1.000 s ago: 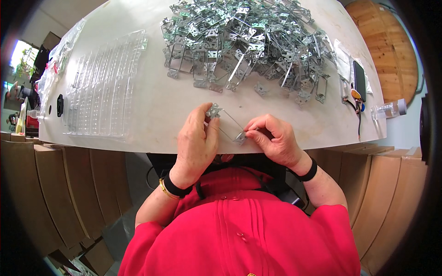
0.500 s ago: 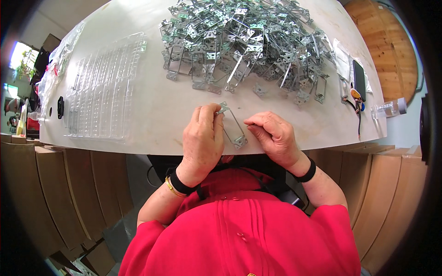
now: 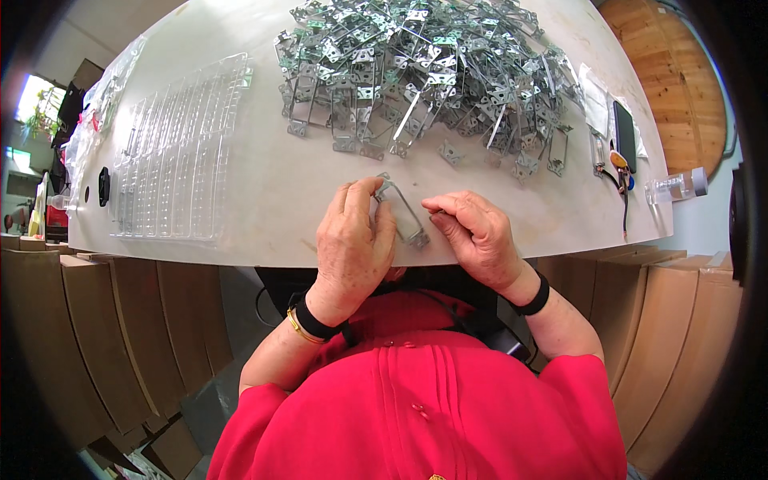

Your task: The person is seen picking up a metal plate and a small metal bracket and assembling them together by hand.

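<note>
My left hand pinches one end of a thin metal bracket, a narrow rectangular frame with small holed plates at its ends. The bracket slants down to the right, above the table's near edge. My right hand is just right of it, apart from the frame, with thumb and forefinger pressed together. Whatever those fingertips may hold is too small to see. Beyond both hands lies a large heap of similar metal brackets, with one loose metal piece at its near side.
A clear plastic compartment tray lies on the white table at left, beside a black clip-like object. At right are a dark phone, keys and a clear bottle. Cardboard boxes flank me below the table.
The bracket has turned slightly in my left hand, and its lower end has risen a little. My left thumb has shifted. My right hand has barely moved.
</note>
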A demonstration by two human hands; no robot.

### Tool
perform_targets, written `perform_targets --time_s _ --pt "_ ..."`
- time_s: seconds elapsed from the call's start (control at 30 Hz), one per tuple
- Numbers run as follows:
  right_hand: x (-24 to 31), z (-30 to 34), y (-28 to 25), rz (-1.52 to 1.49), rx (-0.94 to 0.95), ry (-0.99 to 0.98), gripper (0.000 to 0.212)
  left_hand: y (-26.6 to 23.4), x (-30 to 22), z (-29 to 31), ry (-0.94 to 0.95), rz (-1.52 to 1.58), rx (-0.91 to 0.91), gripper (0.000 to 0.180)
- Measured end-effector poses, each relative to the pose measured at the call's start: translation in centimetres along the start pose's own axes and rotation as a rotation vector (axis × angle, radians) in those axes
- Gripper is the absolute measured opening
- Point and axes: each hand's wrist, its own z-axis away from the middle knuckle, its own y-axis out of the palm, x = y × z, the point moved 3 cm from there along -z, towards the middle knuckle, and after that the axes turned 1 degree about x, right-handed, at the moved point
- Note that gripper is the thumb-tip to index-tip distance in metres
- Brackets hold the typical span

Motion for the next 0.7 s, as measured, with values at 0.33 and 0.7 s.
perform_targets --time_s 0.33,0.7 --pt "0.0 0.4 0.2 -0.029 -0.010 0.063 0.026 -0.1 0.0 -0.2 0.076 -0.036 0.025 0.031" --pt "-0.3 0.4 0.1 -0.023 -0.024 -0.008 0.020 -0.5 -1.8 1.4 0.188 -0.195 0.027 0.051"
